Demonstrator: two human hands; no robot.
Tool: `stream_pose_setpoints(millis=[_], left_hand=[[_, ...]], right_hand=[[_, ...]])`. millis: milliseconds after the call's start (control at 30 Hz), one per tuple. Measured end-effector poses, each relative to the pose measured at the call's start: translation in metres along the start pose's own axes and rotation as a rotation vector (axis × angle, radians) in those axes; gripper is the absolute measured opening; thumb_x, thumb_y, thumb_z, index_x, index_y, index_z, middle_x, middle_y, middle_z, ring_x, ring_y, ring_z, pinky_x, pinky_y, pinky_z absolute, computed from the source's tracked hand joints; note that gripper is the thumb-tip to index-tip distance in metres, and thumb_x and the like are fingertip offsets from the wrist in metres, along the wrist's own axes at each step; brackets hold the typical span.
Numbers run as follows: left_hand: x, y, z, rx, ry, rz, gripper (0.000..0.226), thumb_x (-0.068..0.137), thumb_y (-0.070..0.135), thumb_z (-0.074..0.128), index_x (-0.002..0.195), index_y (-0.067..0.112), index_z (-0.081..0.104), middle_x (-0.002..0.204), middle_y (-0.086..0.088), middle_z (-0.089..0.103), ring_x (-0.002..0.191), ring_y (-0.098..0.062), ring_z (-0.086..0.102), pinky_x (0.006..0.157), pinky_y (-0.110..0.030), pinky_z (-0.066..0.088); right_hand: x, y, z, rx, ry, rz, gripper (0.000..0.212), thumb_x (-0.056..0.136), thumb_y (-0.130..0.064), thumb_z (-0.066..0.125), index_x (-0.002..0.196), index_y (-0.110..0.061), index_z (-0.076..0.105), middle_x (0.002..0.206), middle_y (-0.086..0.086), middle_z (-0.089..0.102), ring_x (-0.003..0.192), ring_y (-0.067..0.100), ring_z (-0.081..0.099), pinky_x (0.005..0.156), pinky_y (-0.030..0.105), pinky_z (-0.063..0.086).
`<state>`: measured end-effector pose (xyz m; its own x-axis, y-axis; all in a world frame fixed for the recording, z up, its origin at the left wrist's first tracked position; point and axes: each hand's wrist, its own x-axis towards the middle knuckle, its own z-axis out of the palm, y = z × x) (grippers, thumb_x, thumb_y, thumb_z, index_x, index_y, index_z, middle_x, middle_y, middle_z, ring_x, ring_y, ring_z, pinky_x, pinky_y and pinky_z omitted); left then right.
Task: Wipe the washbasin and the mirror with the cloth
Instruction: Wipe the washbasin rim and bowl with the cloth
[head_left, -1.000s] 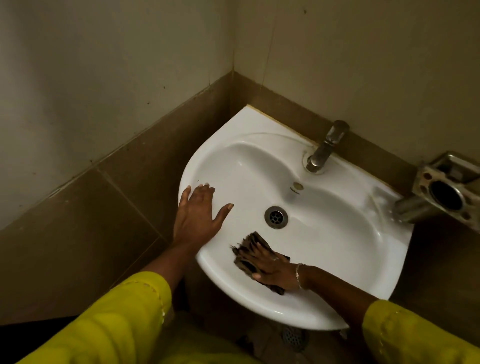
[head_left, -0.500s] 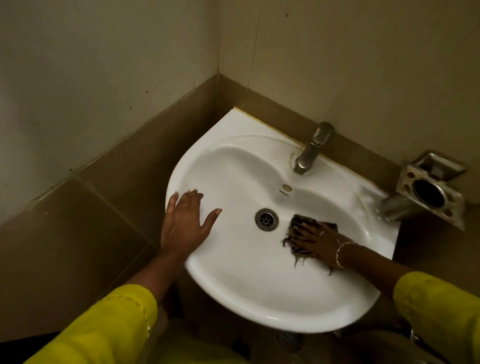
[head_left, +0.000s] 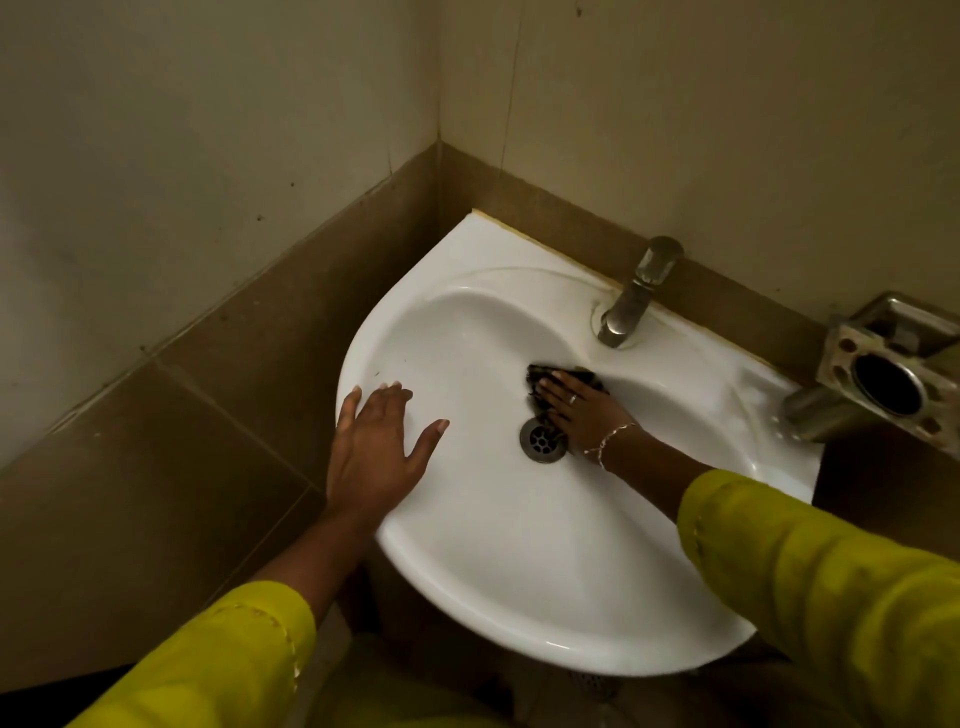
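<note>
The left hand (head_left: 371, 447) is lying palm down, its fingers (head_left: 387, 397) straight and close together, with the thumb spreading out to the right of them. Its bare forearm is running back into a yellow sleeve (head_left: 223, 660). The right hand (head_left: 582, 410) is reaching further forward, also palm down, its fingers (head_left: 553, 384) stretching out flat and pressing on the cloth (head_left: 537, 375) beneath them. One of those fingers is wearing a ring (head_left: 572, 399), and the wrist behind them is carrying a thin bracelet (head_left: 608, 441). The right forearm is angling back to the right into its own yellow sleeve (head_left: 810, 582).
</note>
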<state>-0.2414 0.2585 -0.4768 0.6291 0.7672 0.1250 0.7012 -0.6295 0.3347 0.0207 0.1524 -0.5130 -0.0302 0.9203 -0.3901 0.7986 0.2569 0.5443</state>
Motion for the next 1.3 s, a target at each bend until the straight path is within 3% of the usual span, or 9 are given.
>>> stream_pose_setpoints(millis=[267,400,467,567,667,833,967,1100,1300], left_hand=[[0.0,-0.001,0.001,0.016,-0.005,0.007,0.068,0.086,0.057,0.031,0.114,0.002,0.058,0.119,-0.015,0.063,0.116,-0.023,0.056,0.11,-0.033,0.014],[0.0,-0.001,0.001,0.026,-0.008,0.018,0.067,0.086,0.056,0.031,0.114,0.001,0.058,0.118,-0.015,0.063,0.116,-0.024,0.056,0.11,-0.034,0.014],[0.0,0.0,0.0,0.025,-0.004,0.022,0.068,0.086,0.055,0.031,0.114,0.0,0.058,0.118,-0.016,0.063,0.116,-0.024,0.056,0.109,-0.035,0.014],[-0.001,0.001,-0.001,0.022,-0.004,0.024,0.067,0.086,0.055,0.032,0.112,0.0,0.059,0.116,-0.017,0.064,0.114,-0.025,0.058,0.109,-0.035,0.015],[-0.001,0.001,-0.002,0.025,-0.003,0.025,0.066,0.086,0.054,0.032,0.11,-0.001,0.061,0.113,-0.017,0.065,0.111,-0.026,0.06,0.108,-0.035,0.016],[-0.002,0.002,-0.003,0.052,-0.035,0.031,0.081,0.089,0.062,0.015,0.107,-0.001,0.062,0.111,-0.018,0.066,0.109,-0.026,0.061,0.107,-0.037,0.016],[-0.001,0.003,-0.003,0.068,-0.054,0.035,0.083,0.09,0.063,0.012,0.107,-0.002,0.062,0.111,-0.018,0.066,0.108,-0.027,0.061,0.107,-0.039,0.017],[-0.002,0.003,-0.003,0.094,-0.075,0.034,0.08,0.091,0.061,0.014,0.107,-0.001,0.062,0.112,-0.019,0.066,0.108,-0.027,0.061,0.108,-0.04,0.018],[-0.002,0.001,-0.001,0.083,-0.053,0.038,0.074,0.091,0.058,0.019,0.107,0.0,0.062,0.111,-0.018,0.066,0.107,-0.026,0.062,0.108,-0.04,0.018]], right_hand=[[-0.044,0.0,0.032,-0.064,0.049,-0.018,0.034,0.083,-0.03,0.048,0.102,-0.016,0.071,0.11,0.009,0.069,0.105,0.027,0.065,0.115,0.042,0.007],[-0.067,-0.018,0.057,0.217,-0.199,-0.007,0.064,0.063,-0.041,0.069,0.122,-0.018,0.058,0.115,0.012,0.067,0.104,0.032,0.064,0.084,0.051,0.052],[-0.072,-0.025,0.052,0.333,-0.238,0.004,0.051,0.092,-0.049,0.032,0.131,-0.019,0.039,0.116,0.012,0.066,0.104,0.033,0.064,0.076,0.053,0.054],[-0.075,-0.033,0.026,0.443,-0.332,-0.128,0.09,0.078,-0.059,-0.02,0.146,-0.011,0.015,0.15,0.02,0.027,0.138,0.04,0.025,0.11,0.054,0.023],[-0.09,-0.05,-0.004,0.71,-0.391,-0.2,0.094,0.073,-0.071,-0.015,0.146,-0.012,-0.007,0.154,0.006,-0.016,0.141,0.025,-0.019,0.114,0.039,-0.01],[-0.088,-0.076,-0.027,1.013,-0.384,-0.232,0.063,0.099,-0.034,0.027,0.145,-0.012,-0.009,0.154,0.011,-0.018,0.14,0.027,-0.022,0.113,0.04,-0.015],[-0.067,-0.088,-0.04,1.1,-0.329,-0.237,0.077,0.091,-0.063,0.015,0.145,-0.014,-0.008,0.155,0.006,-0.014,0.14,0.022,-0.023,0.112,0.037,-0.015],[-0.034,-0.1,-0.041,1.105,-0.162,-0.238,0.119,0.051,-0.089,-0.019,0.147,-0.019,-0.004,0.155,0.006,-0.011,0.14,0.021,-0.021,0.113,0.042,-0.011],[0.018,-0.11,-0.039,1.002,-0.033,0.034,0.065,0.086,-0.059,0.0,0.145,-0.032,-0.01,0.156,0.011,0.008,0.142,0.034,-0.006,0.112,0.055,0.015]])
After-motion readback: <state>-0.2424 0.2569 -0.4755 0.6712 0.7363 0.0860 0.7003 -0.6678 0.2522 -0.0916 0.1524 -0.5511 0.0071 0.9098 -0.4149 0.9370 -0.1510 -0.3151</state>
